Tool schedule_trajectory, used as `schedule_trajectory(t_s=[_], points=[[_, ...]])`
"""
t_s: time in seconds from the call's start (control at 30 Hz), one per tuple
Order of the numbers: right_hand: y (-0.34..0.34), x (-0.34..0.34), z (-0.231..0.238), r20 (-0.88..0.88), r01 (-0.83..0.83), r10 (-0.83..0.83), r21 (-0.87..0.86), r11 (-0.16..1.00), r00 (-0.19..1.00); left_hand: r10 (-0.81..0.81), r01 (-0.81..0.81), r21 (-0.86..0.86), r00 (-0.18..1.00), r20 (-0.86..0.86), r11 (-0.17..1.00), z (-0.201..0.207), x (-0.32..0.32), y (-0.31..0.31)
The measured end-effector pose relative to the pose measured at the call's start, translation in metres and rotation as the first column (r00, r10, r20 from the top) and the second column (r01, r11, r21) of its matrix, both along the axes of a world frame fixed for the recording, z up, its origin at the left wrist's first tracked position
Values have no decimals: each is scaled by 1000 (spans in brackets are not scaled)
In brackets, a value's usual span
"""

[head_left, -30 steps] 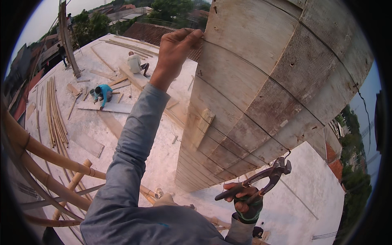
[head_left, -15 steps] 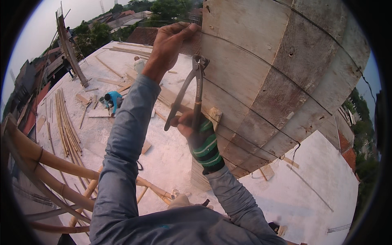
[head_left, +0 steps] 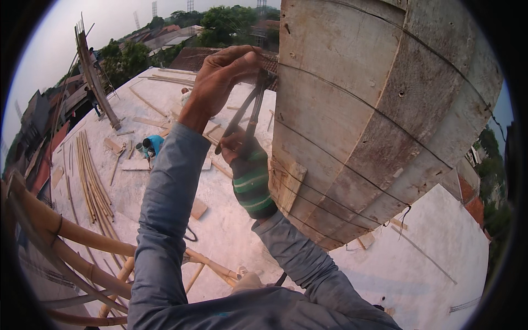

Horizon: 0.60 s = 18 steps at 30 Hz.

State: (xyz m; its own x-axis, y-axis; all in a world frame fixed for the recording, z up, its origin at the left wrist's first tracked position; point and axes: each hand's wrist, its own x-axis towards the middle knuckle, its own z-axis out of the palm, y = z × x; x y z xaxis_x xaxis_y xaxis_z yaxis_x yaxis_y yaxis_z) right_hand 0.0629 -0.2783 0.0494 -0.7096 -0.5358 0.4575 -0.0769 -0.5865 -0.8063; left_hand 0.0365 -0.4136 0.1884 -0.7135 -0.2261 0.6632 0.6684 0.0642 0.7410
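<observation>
In the head view, the tall boarded column (head_left: 338,38) leaned across the upper right, with dark wires (head_left: 376,110) running around its faces. Just left of the column, the left hand (head_left: 220,77) was raised with its fingers pinched together near the head of a pair of pincers (head_left: 254,110); whether they also held a wire end could not be told. The pincers stood upright beside the column's left edge, partly hidden at the top by that hand. Also left of the column and lower, the right hand (head_left: 250,173), in a dark glove with green stripes, had its fingers wrapped around the pincers' handles. A short wooden block (head_left: 291,187) lay against the column's lower left part. Well left of the column were a crouching person in blue (head_left: 156,144), a bundle of bamboo poles (head_left: 93,190) and, nearer the wearer, bamboo scaffolding (head_left: 96,239).
</observation>
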Motion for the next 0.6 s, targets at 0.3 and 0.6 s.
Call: schedule_trajectory(t_s=[0.3,0.6], points=[[-59,11,21,68,98,-81,-297,950,994,-11,37,-219,993,121,975,5,16,-18],[-91,21,28,95,290,-277,-172,941,956,77,-13,-277,972,222,961,13,27,-11]])
